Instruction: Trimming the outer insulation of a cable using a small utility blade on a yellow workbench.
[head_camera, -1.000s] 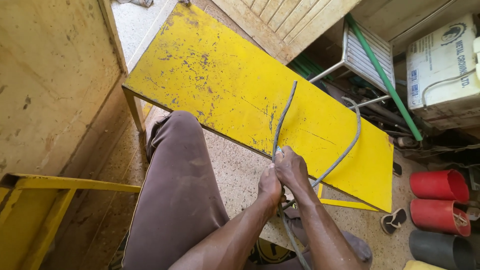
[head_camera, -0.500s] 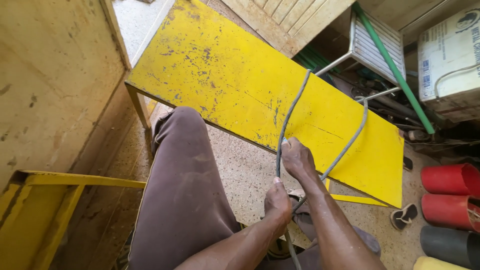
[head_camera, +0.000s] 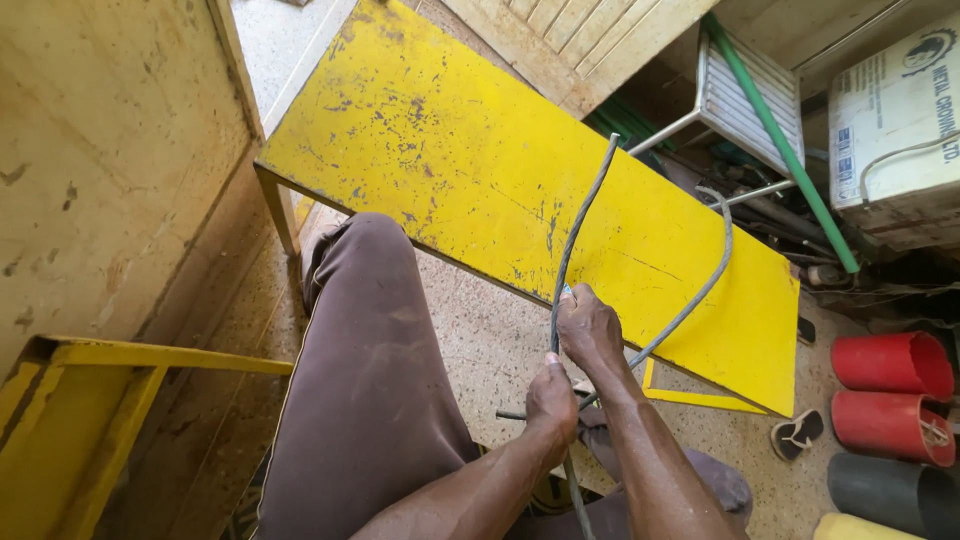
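My left hand (head_camera: 551, 398) and my right hand (head_camera: 588, 326) both grip a grey cable (head_camera: 578, 235), the left one lower on it, the right one just above. One strand of the cable rises straight over the yellow bench (head_camera: 440, 160). A second strand loops out to the right and curves back at its tip. The cable continues down between my forearms and out of view. My knee in brown trousers (head_camera: 365, 340) is raised at the left of the hands.
A worn yellow wall (head_camera: 100, 150) and a yellow metal frame (head_camera: 120, 365) are at the left. Red pipe pieces (head_camera: 890, 390), a dark pipe, a sandal (head_camera: 797, 432), a green pole (head_camera: 780, 140), a white rack and a cardboard box (head_camera: 900, 120) crowd the right side.
My hands were together on the cable, then spread apart along it, the left lower. Now they are closer again, and the view has shifted slightly.
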